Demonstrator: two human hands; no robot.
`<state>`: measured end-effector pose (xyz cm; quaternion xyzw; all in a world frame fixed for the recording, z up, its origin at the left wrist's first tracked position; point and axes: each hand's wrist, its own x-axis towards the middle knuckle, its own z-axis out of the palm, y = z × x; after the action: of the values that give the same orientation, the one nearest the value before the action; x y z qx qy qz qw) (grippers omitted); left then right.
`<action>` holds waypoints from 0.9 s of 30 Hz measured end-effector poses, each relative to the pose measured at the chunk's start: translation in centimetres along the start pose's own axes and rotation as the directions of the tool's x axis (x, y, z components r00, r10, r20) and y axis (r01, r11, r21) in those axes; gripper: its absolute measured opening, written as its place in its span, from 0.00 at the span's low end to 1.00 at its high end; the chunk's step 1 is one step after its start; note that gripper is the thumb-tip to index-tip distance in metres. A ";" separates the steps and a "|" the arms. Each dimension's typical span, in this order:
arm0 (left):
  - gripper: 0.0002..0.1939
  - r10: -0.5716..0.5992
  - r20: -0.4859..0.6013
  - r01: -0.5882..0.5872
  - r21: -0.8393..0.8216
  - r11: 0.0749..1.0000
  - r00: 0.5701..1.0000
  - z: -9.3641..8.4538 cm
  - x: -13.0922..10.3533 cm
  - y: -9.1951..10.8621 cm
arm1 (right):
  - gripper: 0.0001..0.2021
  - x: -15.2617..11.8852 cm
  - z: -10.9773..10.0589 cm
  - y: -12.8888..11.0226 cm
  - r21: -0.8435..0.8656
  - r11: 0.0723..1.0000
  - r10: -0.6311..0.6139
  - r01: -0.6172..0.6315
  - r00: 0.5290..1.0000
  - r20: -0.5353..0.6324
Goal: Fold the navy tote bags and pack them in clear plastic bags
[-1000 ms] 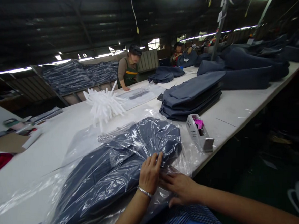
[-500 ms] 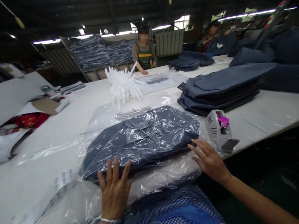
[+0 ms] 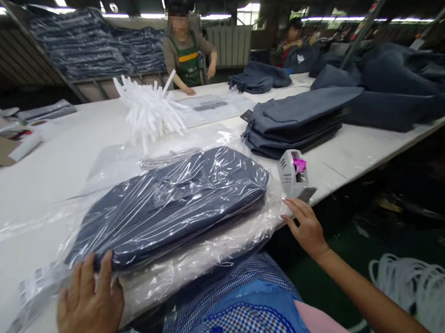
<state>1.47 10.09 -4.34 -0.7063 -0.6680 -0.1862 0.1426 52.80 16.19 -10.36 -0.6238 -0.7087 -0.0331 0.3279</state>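
A dark blue bag in clear plastic (image 3: 175,199) lies slanting across the table's near edge. My left hand (image 3: 91,299) rests on the plastic at the bag's lower left end, its fingers spread. Just beyond the right end of the plastic, my right hand (image 3: 304,227) is by the table edge, fingers apart, fingertips close below a white tape dispenser (image 3: 292,176) with a pink piece on it. Whether the right fingertips touch the plastic or the dispenser, I cannot tell. More clear plastic lies under the bag.
A bundle of white strips (image 3: 150,112) sits behind the bag. Stacked dark blue bags (image 3: 296,121) stand at the back right of the white table (image 3: 76,142). Across it is a person in a green apron (image 3: 189,64). Coiled white tubing (image 3: 418,294) lies at lower right.
The view has shifted, so the table items appear further left. My left hand sits nearer the bag's left end; my right hand has moved off the bag's right end towards the dispenser.
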 end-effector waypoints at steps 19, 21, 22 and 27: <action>0.46 0.417 0.163 -0.409 -0.082 0.909 0.894 5.4 10.2 12.0 | 0.10 1.4 1.1 -0.5 0.583 0.663 0.552 -0.469 0.833 0.041; 0.44 0.388 0.129 -0.375 -0.112 0.920 0.913 5.4 10.0 11.6 | 0.11 1.4 0.8 -1.4 0.776 0.433 0.614 -0.458 0.781 0.118; 0.43 0.373 0.109 -0.360 -0.119 0.925 0.922 5.4 9.9 11.5 | 0.11 1.3 0.8 -1.8 0.836 0.324 0.637 -0.442 0.755 0.152; 0.37 0.343 0.040 -0.336 -0.127 0.933 0.939 5.8 9.3 11.4 | 0.35 1.1 1.7 -2.9 0.825 0.325 0.632 -0.462 0.755 0.174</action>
<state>13.65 20.22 -4.76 -0.8235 -0.5279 -0.1764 0.1100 49.46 17.29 -10.11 -0.5861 -0.3486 0.3630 0.6350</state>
